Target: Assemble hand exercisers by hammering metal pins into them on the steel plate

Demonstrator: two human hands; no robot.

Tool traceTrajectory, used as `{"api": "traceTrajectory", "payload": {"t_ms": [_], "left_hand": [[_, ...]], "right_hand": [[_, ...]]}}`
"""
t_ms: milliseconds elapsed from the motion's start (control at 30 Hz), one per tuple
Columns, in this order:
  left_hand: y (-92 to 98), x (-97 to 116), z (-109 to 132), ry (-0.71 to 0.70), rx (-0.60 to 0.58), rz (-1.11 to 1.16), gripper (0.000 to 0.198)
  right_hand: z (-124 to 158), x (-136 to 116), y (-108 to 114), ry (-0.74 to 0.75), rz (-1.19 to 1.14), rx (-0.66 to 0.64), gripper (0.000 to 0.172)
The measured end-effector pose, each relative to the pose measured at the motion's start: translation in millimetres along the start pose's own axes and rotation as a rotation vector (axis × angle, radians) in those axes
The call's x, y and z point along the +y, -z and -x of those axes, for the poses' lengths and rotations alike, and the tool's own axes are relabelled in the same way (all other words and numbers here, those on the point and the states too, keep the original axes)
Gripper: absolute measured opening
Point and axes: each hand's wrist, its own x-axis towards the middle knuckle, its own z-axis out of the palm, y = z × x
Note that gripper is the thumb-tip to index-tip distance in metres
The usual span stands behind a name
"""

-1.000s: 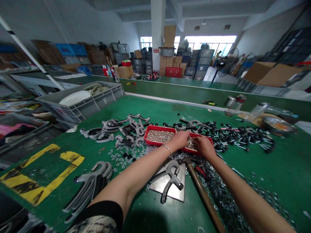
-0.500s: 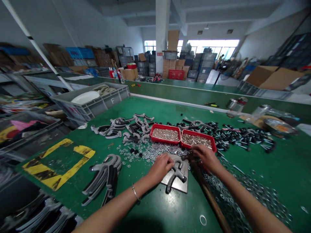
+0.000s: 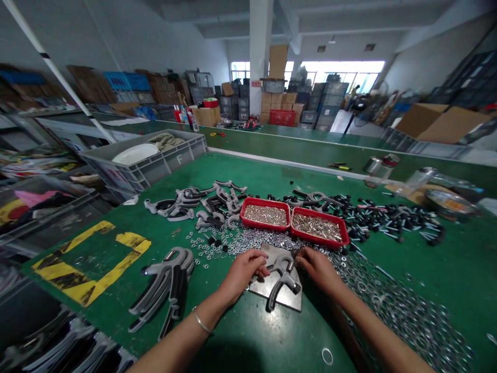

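A grey, clamp-like part with a black grip (image 3: 285,282) lies on a small metal plate (image 3: 292,302) in front of me. My left hand (image 3: 245,272) is at the plate's left side, its fingers curled close to the part's left end; whatever they hold is hidden. On the opposite side, my right hand (image 3: 319,268) has its thumb and fingers pinched together beside the part. A dark hammer head is partly visible at those fingertips, and its wooden handle (image 3: 347,334) runs under my right forearm. I cannot make out what the right fingers grip.
Two red trays (image 3: 265,226) of small metal pieces stand behind the plate. Loose nuts (image 3: 233,241) and washers (image 3: 404,316) spread around. Similar grey parts (image 3: 171,280) are stacked at left, black-headed bolts (image 3: 388,217) at right. A grey crate (image 3: 166,165) stands at the back left.
My right hand has come down from the right red tray to the plate's right edge. My left hand has shifted slightly left and away from the part's top.
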Motion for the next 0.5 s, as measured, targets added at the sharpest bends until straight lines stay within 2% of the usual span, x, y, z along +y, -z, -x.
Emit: {"api": "traceTrajectory", "payload": {"t_ms": [100, 200, 300, 333, 433, 500], "left_hand": [[1.0, 5, 6, 0.009, -0.019, -0.035, 0.031], [-4.4, 4, 3, -0.020, -0.033, -0.130, 0.025], [-11.8, 3, -5, -0.114, -0.064, -0.319, 0.015], [-14.0, 3, -7, -0.177, -0.056, -0.422, 0.014], [-20.3, -2, -16, -0.370, 0.000, -0.749, 0.016], [-25.3, -8, -21, -0.436, 0.021, -0.901, 0.016]], "right_hand": [[-2, -12, 2, 0.026, 0.140, -0.028, 0.014], [-10, -26, 6, 0.081, 0.266, -0.085, 0.013], [-13, -30, 13, 0.089, 0.354, -0.148, 0.008], [-10, -29, 16, 0.071, 0.380, -0.154, 0.006], [12, -22, 22, -0.051, 0.465, -0.129, 0.020], [32, -15, 21, -0.152, 0.514, -0.116, 0.026]]}}
